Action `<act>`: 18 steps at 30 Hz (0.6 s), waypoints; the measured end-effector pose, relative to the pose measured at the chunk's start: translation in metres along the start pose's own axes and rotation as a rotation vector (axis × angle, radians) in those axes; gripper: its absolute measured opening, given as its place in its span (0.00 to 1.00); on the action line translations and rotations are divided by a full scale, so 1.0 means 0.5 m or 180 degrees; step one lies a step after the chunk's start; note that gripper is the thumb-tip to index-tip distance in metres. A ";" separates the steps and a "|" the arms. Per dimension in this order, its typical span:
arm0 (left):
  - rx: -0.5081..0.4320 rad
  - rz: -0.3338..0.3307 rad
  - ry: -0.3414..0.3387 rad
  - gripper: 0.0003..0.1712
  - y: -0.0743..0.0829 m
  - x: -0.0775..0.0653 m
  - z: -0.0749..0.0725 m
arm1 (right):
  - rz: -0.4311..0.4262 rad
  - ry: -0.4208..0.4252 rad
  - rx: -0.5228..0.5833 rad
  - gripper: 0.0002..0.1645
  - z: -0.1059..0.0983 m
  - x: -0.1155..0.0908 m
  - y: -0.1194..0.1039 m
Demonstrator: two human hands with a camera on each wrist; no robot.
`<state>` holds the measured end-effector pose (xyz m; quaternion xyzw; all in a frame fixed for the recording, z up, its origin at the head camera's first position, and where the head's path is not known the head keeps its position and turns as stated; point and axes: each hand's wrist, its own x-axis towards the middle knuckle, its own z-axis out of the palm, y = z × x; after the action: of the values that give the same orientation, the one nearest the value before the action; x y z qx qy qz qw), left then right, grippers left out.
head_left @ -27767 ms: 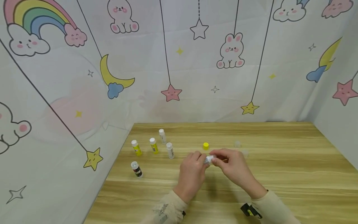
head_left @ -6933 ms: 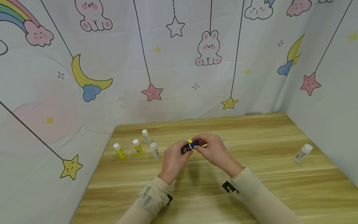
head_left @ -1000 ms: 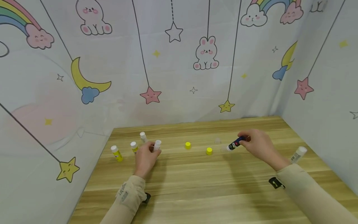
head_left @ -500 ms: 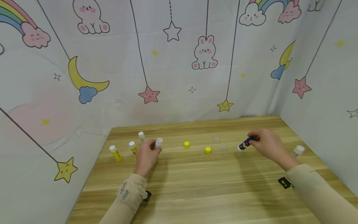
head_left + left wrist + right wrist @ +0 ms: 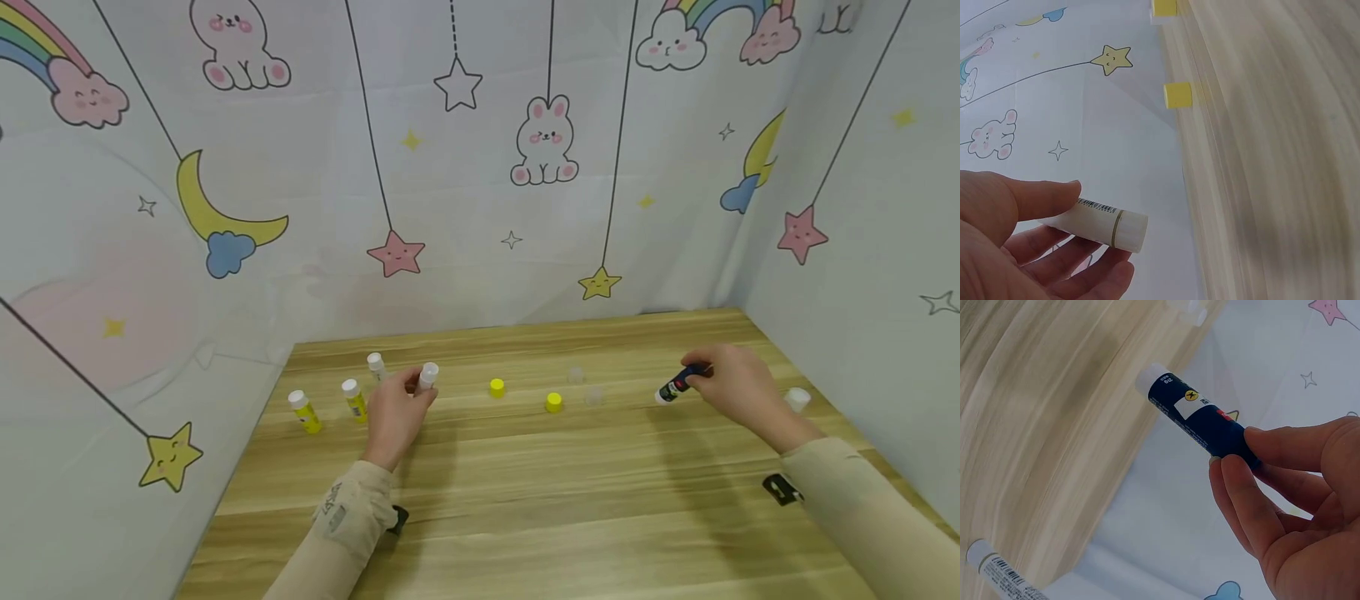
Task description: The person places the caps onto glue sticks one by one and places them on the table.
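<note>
Right wrist view shows a dark blue tube (image 5: 1200, 419) with a whitish end, a white label panel, a round yellow mark, a small red patch and fine pale print along its side. The right hand (image 5: 738, 390) pinches it by the dark end between thumb and fingertips. It slants over the right part of the table (image 5: 510, 508), white end lower; whether that end touches the wood cannot be told. The left hand (image 5: 393, 419) grips a white tube (image 5: 1100, 222) bearing a barcode and a thin brownish ring near its whitish end. Between the hands sit two yellow caps (image 5: 553, 403) and two translucent pieces (image 5: 595, 397). Near the left hand stand two yellow tubes (image 5: 355, 401) with white tops and another white tube, partly hidden. Beyond the right wrist shows a white top (image 5: 797, 399). Behind hangs a backdrop (image 5: 465, 183) printed with rabbits, stars and moons.
</note>
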<state>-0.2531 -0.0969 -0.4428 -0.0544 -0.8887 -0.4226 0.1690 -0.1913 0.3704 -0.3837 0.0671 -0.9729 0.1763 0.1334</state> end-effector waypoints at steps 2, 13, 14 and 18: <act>-0.0018 0.0006 0.0000 0.20 0.004 0.001 -0.001 | -0.0002 -0.0010 -0.0033 0.15 -0.002 -0.001 0.005; -0.0041 0.0088 0.0053 0.21 0.012 0.001 -0.003 | -0.0028 -0.0021 -0.0147 0.14 -0.018 -0.008 0.033; -0.0046 0.0089 0.0052 0.21 0.013 0.001 -0.003 | -0.0027 -0.0024 -0.0154 0.14 -0.018 -0.009 0.036; -0.0066 0.0101 0.0047 0.21 0.017 0.000 -0.003 | -0.0036 -0.0036 -0.0213 0.14 -0.020 -0.012 0.050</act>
<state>-0.2506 -0.0928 -0.4356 -0.0672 -0.8821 -0.4294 0.1817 -0.1876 0.3975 -0.3847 0.0691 -0.9786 0.1425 0.1311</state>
